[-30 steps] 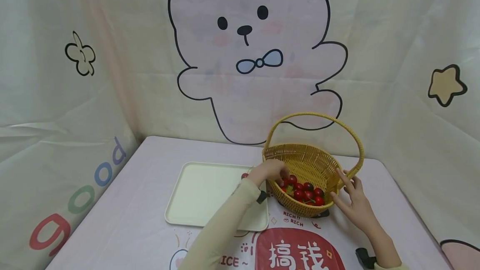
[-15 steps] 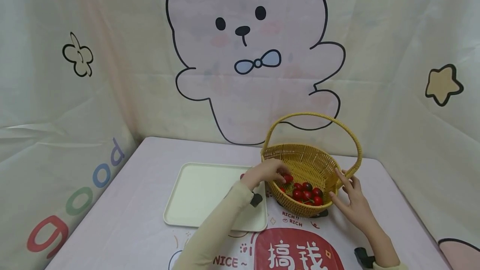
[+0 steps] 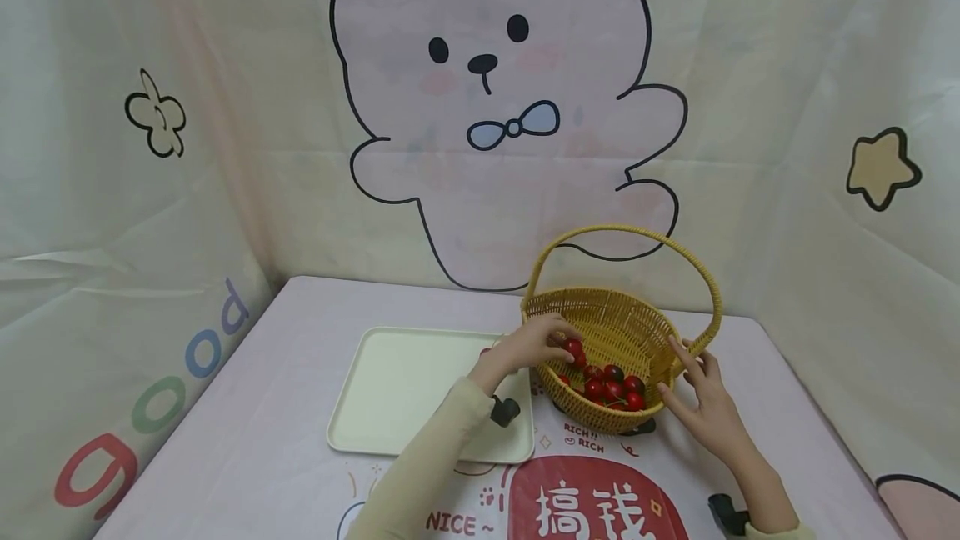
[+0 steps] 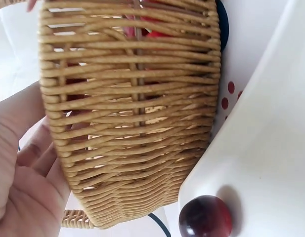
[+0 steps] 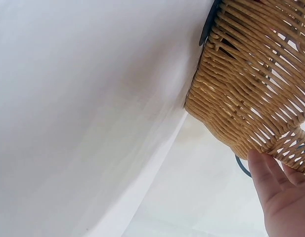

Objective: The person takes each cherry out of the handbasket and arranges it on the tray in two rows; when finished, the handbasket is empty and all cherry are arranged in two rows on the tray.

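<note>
My left hand [image 3: 534, 343] reaches over the left rim of a yellow wicker basket [image 3: 607, 315] and pinches red cherries [image 3: 574, 348] above the others. Several more cherries [image 3: 611, 386] lie at the basket's front inside. In the left wrist view, the basket's woven wall [image 4: 137, 113] partly hides my fingers and the dark red fruit. My right hand [image 3: 708, 407] holds the right rim near the base of the tall handle, its fingers [image 5: 263, 173] against the weave in the right wrist view.
A pale rectangular tray [image 3: 405, 390] lies left of the basket, beneath my left forearm. One dark cherry [image 4: 204, 217] sits on it close to its edge. The tablecloth [image 3: 600, 507] has red print, and a curtain with a bear drawing [image 3: 487, 173] hangs behind.
My left hand has lifted cherries slightly up from the pile, its wrist drawing back to the left. The right hand and basket stay where they were.
</note>
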`<action>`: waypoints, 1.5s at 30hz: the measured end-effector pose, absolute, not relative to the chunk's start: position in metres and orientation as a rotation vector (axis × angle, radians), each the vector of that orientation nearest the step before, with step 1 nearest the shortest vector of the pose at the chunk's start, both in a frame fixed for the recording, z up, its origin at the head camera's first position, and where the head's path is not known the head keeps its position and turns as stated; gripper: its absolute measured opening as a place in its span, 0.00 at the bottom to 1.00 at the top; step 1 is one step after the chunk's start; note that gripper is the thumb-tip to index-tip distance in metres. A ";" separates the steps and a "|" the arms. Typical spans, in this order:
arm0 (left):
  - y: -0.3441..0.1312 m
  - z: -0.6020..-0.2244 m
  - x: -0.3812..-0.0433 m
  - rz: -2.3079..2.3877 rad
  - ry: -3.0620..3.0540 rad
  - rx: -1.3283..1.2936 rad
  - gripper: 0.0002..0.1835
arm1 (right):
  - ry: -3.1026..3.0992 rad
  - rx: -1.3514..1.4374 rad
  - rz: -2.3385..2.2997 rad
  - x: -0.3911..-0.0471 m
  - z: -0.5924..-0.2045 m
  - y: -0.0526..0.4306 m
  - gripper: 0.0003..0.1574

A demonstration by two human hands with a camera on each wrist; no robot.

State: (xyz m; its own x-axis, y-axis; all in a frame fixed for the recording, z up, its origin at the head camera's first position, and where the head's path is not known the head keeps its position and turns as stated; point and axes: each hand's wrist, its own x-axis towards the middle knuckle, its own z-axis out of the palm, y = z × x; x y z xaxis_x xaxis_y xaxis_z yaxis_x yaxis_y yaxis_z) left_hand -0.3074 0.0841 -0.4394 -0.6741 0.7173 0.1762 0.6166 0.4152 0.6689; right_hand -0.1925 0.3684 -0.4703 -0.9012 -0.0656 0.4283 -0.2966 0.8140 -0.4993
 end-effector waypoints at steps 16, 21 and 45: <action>0.049 -0.433 -0.286 1.508 2.543 1.137 0.18 | -2.597 0.295 0.795 -0.193 -0.471 0.369 0.52; 0.034 -0.434 -0.287 1.591 2.540 1.059 0.19 | -2.594 0.298 0.803 -0.194 -0.470 0.369 0.52; -0.029 -0.451 -0.292 1.660 2.694 0.678 0.20 | -2.587 0.286 0.806 -0.192 -0.469 0.368 0.53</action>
